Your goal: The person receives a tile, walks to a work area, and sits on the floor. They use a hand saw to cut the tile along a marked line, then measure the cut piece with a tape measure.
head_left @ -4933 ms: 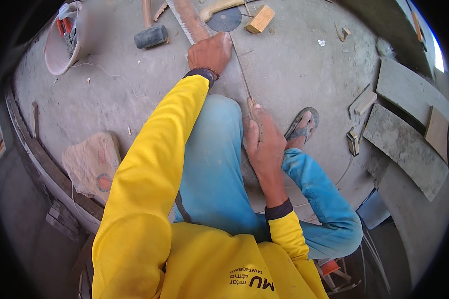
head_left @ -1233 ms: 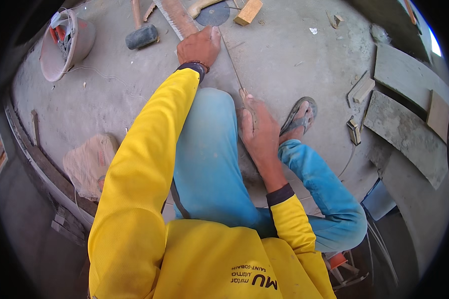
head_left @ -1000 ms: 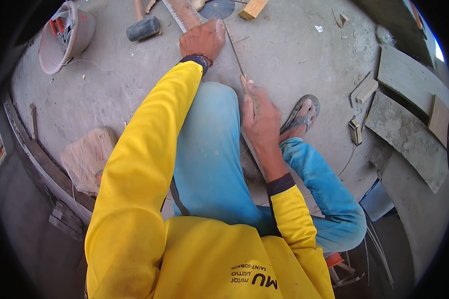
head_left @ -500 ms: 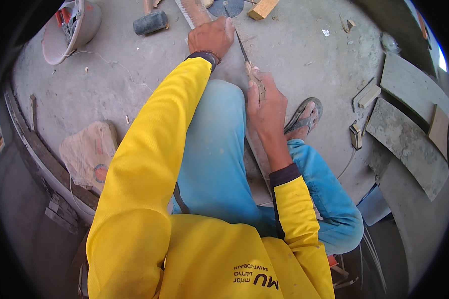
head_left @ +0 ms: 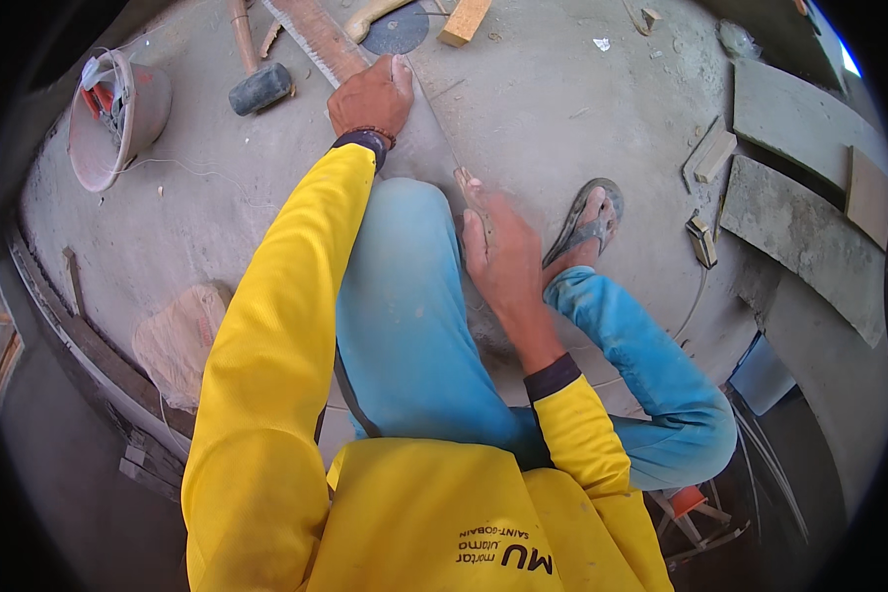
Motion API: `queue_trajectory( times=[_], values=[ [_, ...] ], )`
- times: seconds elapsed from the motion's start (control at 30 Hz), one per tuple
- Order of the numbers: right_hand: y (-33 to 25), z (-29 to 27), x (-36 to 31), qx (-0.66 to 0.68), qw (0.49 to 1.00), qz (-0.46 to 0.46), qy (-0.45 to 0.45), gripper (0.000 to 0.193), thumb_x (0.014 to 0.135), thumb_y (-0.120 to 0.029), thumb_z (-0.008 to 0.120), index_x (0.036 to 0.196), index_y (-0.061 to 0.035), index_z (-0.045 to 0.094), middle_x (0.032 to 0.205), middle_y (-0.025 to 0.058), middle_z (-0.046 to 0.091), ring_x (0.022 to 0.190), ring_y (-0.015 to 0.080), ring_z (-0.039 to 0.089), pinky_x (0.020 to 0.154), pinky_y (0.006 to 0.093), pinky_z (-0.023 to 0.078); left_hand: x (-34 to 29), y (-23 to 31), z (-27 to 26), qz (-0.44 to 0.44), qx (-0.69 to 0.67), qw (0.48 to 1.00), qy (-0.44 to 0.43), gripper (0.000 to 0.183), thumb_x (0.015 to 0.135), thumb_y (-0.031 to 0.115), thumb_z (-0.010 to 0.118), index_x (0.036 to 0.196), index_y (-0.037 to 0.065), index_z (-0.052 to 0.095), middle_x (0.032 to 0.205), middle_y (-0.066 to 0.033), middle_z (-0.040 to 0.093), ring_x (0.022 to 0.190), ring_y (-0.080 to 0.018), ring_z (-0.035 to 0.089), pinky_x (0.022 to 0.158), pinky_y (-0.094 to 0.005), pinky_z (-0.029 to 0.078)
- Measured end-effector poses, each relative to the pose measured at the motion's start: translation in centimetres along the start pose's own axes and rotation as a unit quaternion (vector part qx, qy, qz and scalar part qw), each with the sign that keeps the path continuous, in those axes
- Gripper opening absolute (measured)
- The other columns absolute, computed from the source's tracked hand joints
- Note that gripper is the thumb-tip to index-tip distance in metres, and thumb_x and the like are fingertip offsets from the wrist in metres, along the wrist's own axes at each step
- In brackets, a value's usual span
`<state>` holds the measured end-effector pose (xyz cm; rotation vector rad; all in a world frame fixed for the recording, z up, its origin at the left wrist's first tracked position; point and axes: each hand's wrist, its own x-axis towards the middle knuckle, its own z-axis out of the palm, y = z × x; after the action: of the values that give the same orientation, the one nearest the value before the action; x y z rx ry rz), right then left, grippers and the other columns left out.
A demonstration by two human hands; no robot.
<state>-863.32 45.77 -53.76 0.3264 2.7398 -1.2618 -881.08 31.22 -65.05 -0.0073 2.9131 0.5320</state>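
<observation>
My left hand (head_left: 373,97) is closed in a fist on a long, rust-stained saw blade (head_left: 331,44) with a toothed edge. The blade runs from the top of the view, under the fist, towards my bent knee. To its right my right hand (head_left: 503,237) is wrapped round the wooden handle (head_left: 471,189) of a thin file. The file's slim shaft points up along the blade's edge towards my left hand; where its tip ends is hard to make out. The lower part of the blade is hidden by my knee and right hand.
A mallet (head_left: 260,89) with a black head and a dark round disc (head_left: 397,30) lie ahead, beside a wood block (head_left: 466,22). A bucket of tools (head_left: 148,109) stands left, above a paper sack (head_left: 180,340). Grey boards (head_left: 809,237) lie right, near my sandalled foot (head_left: 590,222).
My right hand has drawn the file back, away from the left fist. The left hand keeps its hold on the saw blade. The whole view has shifted slightly.
</observation>
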Motion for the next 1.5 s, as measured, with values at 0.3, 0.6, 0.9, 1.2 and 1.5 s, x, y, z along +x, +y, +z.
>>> queue_trajectory(
  times=[0.3,0.6,0.9,1.2,1.5],
  values=[
    [0.0,0.9,2.2,0.004,0.999,0.045,-0.014,0.032,0.096,-0.007,0.064,0.128,0.0002,0.066,0.11,0.0233,0.072,0.096,0.0432,0.071,0.083,0.0441,0.057,0.4,0.6,0.5,-0.003,0.02,1.0,0.014,0.037,0.103,0.044,0.047,0.104,0.017,0.073,0.088,-0.0192,0.075,0.086,-0.0405,0.072,0.078,-0.0515,0.056],
    [-0.2,-1.4,-4.2,0.017,1.0,0.024,-0.005,0.031,0.095,-0.006,0.064,0.125,0.001,0.066,0.114,0.0233,0.072,0.096,0.0427,0.071,0.083,0.044,0.058,0.1,-1.0,0.2,-0.012,0.032,0.999,0.014,0.039,0.103,0.046,0.045,0.105,0.018,0.073,0.09,-0.0194,0.075,0.087,-0.0412,0.072,0.079,-0.052,0.056],
    [1.1,-1.4,-4.5,0.012,0.999,0.034,0.01,0.032,0.096,-0.006,0.064,0.127,-0.0006,0.066,0.11,0.0242,0.072,0.097,0.0431,0.07,0.083,0.0438,0.057,0.3,-0.1,0.8,-0.004,0.026,0.999,0.025,0.04,0.103,0.046,0.044,0.102,0.018,0.073,0.088,-0.0194,0.075,0.086,-0.0411,0.072,0.079,-0.0517,0.056],
    [1.2,0.9,0.6,0.033,0.999,-0.004,0.034,0.036,0.096,-0.01,0.065,0.131,-0.0068,0.066,0.106,0.0212,0.072,0.09,0.0395,0.07,0.077,0.0479,0.056,0.5,0.3,1.0,0.004,0.03,0.999,0.032,0.04,0.103,0.045,0.045,0.1,0.017,0.073,0.087,-0.0203,0.075,0.085,-0.0417,0.072,0.077,-0.0531,0.056],
    [0.6,0.0,-1.4,0.006,0.999,0.038,0.003,0.032,0.095,-0.007,0.065,0.128,-0.0036,0.066,0.107,0.0231,0.071,0.092,0.0427,0.07,0.08,0.0444,0.056,0.4,-0.3,1.1,0.004,0.027,0.999,0.031,0.04,0.103,0.046,0.044,0.102,0.017,0.073,0.088,-0.0192,0.075,0.086,-0.0423,0.072,0.078,-0.0532,0.055]
  ],
)
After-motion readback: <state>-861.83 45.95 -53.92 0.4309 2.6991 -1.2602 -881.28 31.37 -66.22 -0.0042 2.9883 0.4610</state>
